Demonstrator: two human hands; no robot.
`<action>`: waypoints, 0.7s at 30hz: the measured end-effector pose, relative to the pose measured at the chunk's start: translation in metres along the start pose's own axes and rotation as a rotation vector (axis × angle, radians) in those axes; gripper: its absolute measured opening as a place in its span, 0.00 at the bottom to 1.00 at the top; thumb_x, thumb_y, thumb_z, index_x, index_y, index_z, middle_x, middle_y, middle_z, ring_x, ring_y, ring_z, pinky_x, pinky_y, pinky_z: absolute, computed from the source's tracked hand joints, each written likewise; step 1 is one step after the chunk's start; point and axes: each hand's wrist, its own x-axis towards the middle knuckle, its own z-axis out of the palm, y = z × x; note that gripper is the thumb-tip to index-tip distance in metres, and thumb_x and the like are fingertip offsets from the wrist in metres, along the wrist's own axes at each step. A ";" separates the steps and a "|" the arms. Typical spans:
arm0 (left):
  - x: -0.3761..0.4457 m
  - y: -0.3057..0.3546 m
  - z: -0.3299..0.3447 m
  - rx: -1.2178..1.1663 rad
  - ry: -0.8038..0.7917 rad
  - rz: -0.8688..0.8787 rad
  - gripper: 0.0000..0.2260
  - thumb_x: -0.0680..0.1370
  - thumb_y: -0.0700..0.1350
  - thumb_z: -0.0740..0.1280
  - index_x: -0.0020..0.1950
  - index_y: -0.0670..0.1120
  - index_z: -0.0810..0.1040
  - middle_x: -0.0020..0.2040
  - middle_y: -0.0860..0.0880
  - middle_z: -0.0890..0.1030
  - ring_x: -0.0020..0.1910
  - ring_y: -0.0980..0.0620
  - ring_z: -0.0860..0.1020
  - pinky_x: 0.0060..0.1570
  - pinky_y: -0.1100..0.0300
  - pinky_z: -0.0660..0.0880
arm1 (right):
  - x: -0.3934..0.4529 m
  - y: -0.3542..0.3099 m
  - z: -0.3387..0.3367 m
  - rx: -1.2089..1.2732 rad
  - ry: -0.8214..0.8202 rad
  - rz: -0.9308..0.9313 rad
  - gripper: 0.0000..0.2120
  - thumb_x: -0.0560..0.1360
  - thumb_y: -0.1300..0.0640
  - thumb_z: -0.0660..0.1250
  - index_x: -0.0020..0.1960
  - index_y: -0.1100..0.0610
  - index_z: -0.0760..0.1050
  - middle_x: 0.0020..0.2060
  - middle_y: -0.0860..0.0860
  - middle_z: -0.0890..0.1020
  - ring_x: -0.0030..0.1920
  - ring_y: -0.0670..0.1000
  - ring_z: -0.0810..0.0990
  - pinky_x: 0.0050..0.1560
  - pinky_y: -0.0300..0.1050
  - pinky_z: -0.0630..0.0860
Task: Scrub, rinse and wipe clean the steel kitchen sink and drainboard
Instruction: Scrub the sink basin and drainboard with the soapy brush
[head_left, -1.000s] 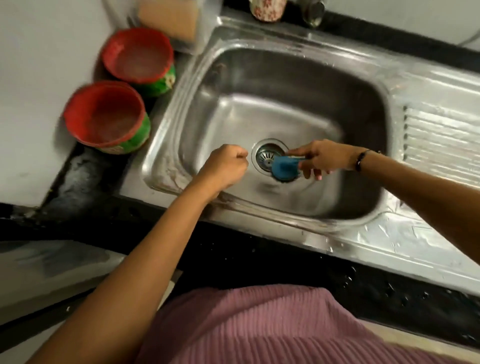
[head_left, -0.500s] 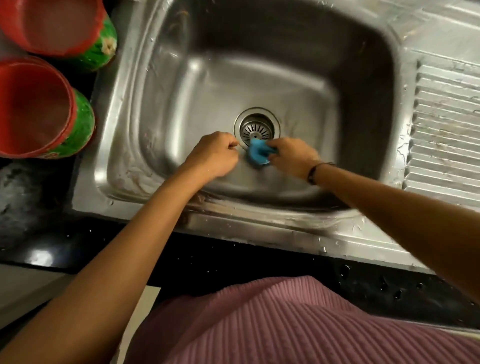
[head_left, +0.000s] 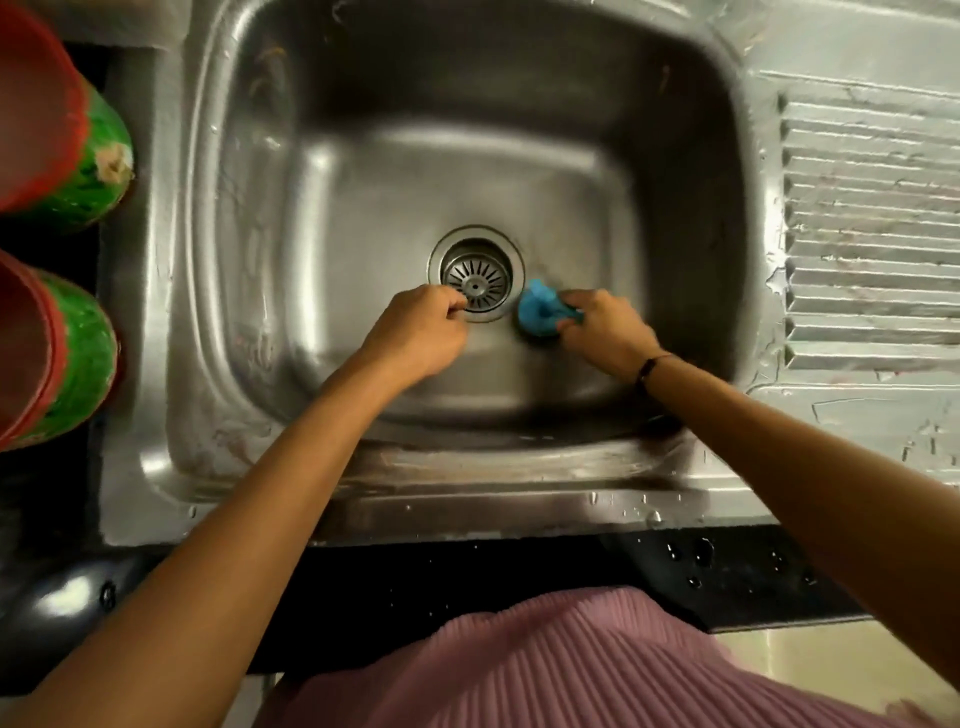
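Stainless steel sink (head_left: 249, 291) seen from above, with its ribbed drainboard (head_left: 872, 234) at the right and a round drain strainer (head_left: 475, 274) in the middle of the basin floor. Both forearms reach in from the near edge and converge toward the drain. The left hand (head_left: 418, 332) is balled into a fist, knuckles uppermost, its curled fingers at the near rim of the strainer; whether they pinch anything there cannot be told. The right hand (head_left: 605, 330), with a dark band (head_left: 648, 370) at the wrist, curls its fingers around a blue scrubber (head_left: 540, 310) and holds it against the basin floor, just right of the strainer and touching its outer ring. The wrist is bent slightly, the back of the hand facing up. Water drops lie on the front rim of the sink and on the black counter (head_left: 727, 566) below it. Two red-and-green tubs (head_left: 78, 176) stand on the counter left of the sink, apart from it. A pink ribbed garment (head_left: 545, 670) fills the lower edge.
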 end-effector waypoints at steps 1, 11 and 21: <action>0.001 -0.001 -0.001 -0.010 -0.003 -0.003 0.12 0.79 0.37 0.58 0.58 0.43 0.77 0.57 0.43 0.78 0.56 0.46 0.75 0.52 0.60 0.69 | 0.005 0.006 -0.005 0.037 0.036 0.031 0.17 0.75 0.57 0.62 0.64 0.51 0.74 0.57 0.56 0.79 0.57 0.58 0.77 0.56 0.49 0.73; 0.017 0.003 0.002 0.011 -0.090 0.023 0.13 0.78 0.37 0.58 0.60 0.42 0.76 0.61 0.42 0.77 0.57 0.46 0.75 0.52 0.59 0.69 | 0.010 -0.011 -0.006 0.083 0.041 0.092 0.17 0.75 0.57 0.62 0.64 0.51 0.74 0.55 0.56 0.79 0.55 0.58 0.77 0.56 0.53 0.75; 0.035 0.014 0.000 0.068 -0.072 -0.006 0.16 0.79 0.39 0.57 0.67 0.43 0.72 0.65 0.41 0.74 0.61 0.43 0.73 0.58 0.55 0.70 | 0.088 -0.077 -0.016 0.147 0.166 -0.073 0.20 0.77 0.56 0.60 0.69 0.50 0.68 0.58 0.52 0.78 0.56 0.53 0.77 0.50 0.45 0.73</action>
